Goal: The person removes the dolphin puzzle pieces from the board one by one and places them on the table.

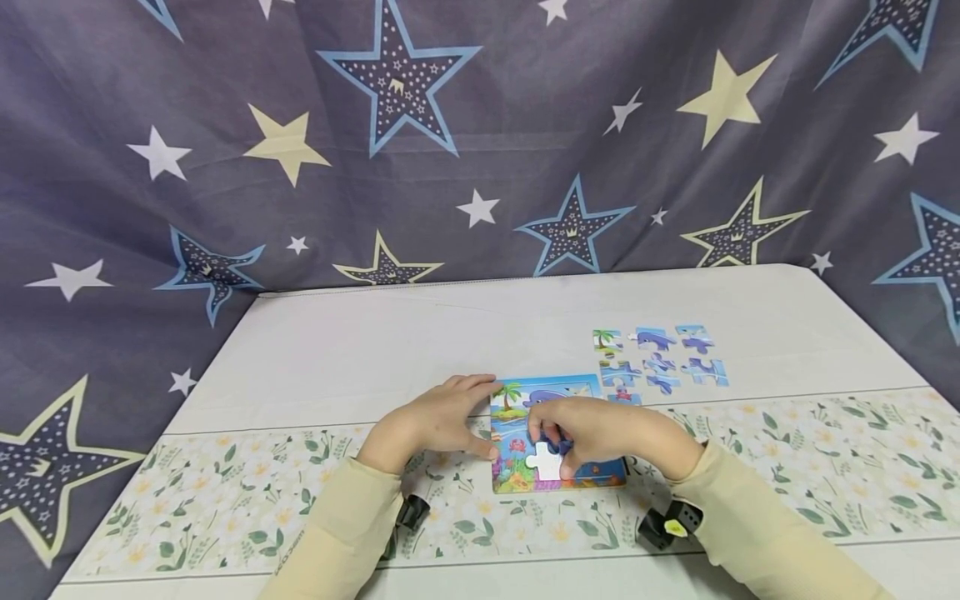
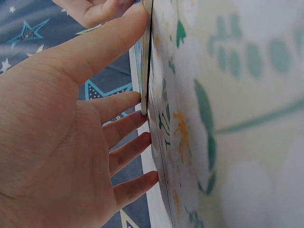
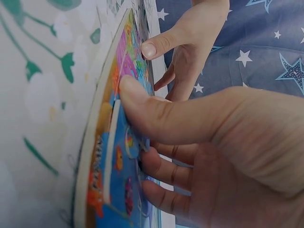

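A picture puzzle board [image 1: 504, 467] with a palm tree, dolphin and sea bottom lies flat before me. My left hand [image 1: 442, 421] is at its left edge, fingers spread; thumb and fingertips touch the board's side in the left wrist view. My right hand [image 1: 592, 429] reaches over the board, with bent fingers and thumb pinching about a white puzzle piece [image 1: 546, 462] in the lower middle. Its contact is partly hidden by the fingers. In the right wrist view, the thumb [image 3: 135, 95] presses near the coral print, opposite the curled fingers.
Several loose puzzle pieces [image 1: 660, 371] lie in rows to the right, behind the board. One crab piece [image 1: 624, 397] is partly hidden by the board and right hand. A floral runner [image 1: 300, 492] crosses the white table [image 1: 375, 333]; a starry curtain [image 1: 480, 167] hangs behind.
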A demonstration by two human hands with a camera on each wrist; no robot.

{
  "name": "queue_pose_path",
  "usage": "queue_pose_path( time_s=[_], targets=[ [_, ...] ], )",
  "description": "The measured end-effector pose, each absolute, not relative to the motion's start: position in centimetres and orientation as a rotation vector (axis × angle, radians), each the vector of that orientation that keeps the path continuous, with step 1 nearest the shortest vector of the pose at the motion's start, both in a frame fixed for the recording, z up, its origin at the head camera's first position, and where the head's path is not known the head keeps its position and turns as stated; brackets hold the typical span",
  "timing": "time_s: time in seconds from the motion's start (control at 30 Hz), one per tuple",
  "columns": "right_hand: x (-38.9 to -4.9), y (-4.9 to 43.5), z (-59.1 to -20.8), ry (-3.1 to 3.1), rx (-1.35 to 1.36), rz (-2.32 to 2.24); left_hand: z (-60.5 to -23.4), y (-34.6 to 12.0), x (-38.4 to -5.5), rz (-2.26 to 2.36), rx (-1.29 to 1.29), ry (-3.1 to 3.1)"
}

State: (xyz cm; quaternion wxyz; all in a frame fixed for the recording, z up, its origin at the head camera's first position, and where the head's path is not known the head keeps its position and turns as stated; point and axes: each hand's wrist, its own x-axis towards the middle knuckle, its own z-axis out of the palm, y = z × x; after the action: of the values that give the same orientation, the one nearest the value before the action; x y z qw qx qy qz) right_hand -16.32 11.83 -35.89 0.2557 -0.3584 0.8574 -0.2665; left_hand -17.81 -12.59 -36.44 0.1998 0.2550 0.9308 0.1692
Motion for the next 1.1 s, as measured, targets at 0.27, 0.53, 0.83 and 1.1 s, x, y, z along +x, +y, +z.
queue_pose_path(
  time_s=[0.27,0.53,0.83,1.1],
  targets=[
    [-16.0,11.59,-35.87,2.371,-0.941,-0.679,-36.46,-12.53,-17.77,0.471,0.71,2.609],
    [-15.72,11.35,-35.81,2.412,-0.909,-0.626,-36.43,-12.52,-17.67,0.467,0.707,2.604],
    [-15.78,11.3,-35.6,2.429,-0.923,-0.56,-36.67,-12.63,-17.77,0.469,0.718,2.602],
    [-16.07,11.83,-35.15,2.416,-1.035,-0.603,-36.57,-12.58,-17.76,0.461,0.723,2.604]
  ],
)
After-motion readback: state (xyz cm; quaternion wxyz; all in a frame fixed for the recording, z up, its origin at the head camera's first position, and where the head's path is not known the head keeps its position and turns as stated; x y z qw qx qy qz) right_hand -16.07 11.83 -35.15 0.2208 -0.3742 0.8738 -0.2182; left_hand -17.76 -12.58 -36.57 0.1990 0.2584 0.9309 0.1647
